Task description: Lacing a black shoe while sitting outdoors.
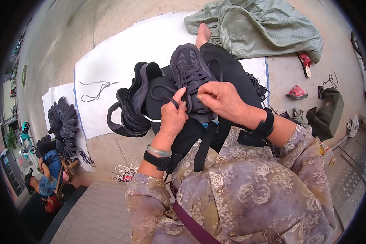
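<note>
White sheet (122,53) at eleven o'clock; my left hand (173,116) holds shoelace (175,102), right hand (223,99) curls narrow, contents unclear; slack might cause tangling.

A pale concrete floor (53,57) extends across the upper part of the frame. A white sheet (105,69) with blue edging covers its centre. A grey surface with a brick-like pattern (97,203) occupies the lower left, bordered by a dark strip (67,211). A dotted metal surface (349,179) lies at lower right. A green plant (11,139) stands at far left. Illumination is diffuse daylight.
</note>
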Action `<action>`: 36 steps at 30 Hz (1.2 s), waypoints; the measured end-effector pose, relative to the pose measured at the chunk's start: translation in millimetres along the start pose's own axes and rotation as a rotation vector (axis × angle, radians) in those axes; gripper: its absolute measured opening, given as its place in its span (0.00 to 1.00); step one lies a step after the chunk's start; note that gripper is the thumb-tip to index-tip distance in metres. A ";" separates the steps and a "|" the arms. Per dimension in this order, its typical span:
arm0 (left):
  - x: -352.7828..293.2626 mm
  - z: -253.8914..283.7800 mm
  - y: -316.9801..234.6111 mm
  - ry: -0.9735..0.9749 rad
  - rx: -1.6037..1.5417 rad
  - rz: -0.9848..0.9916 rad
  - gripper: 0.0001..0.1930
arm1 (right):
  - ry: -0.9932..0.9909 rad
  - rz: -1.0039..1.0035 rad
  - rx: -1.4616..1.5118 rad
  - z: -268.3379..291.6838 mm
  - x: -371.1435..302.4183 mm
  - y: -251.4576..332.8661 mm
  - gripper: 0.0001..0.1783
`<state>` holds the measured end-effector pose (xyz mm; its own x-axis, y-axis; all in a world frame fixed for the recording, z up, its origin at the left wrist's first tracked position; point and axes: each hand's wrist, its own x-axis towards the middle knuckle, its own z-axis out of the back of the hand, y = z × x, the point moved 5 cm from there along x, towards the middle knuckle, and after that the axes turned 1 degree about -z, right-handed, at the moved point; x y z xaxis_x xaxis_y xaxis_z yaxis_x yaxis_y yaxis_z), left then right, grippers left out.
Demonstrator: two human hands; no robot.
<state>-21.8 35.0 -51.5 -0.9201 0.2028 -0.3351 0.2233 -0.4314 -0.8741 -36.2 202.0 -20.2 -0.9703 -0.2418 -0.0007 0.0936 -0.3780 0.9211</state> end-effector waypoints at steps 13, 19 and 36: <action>-10.6 -0.5 2.1 0.061 0.019 0.083 0.20 | 0.186 0.229 -0.284 6.2 -24.5 -37.8 0.16; -10.1 -0.9 5.5 0.084 0.045 0.144 0.18 | 0.253 0.333 -0.319 2.5 -26.0 -35.9 0.18; -14.6 1.3 4.1 0.052 0.015 0.136 0.18 | 0.243 0.454 -0.325 6.1 -32.9 -30.8 0.20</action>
<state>-7.9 29.1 -49.7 -0.8636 0.1870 -0.4682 0.3394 -0.4712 -0.8141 -8.5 227.1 -46.1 -0.7424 -0.6253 0.2404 0.5865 -0.4334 0.6842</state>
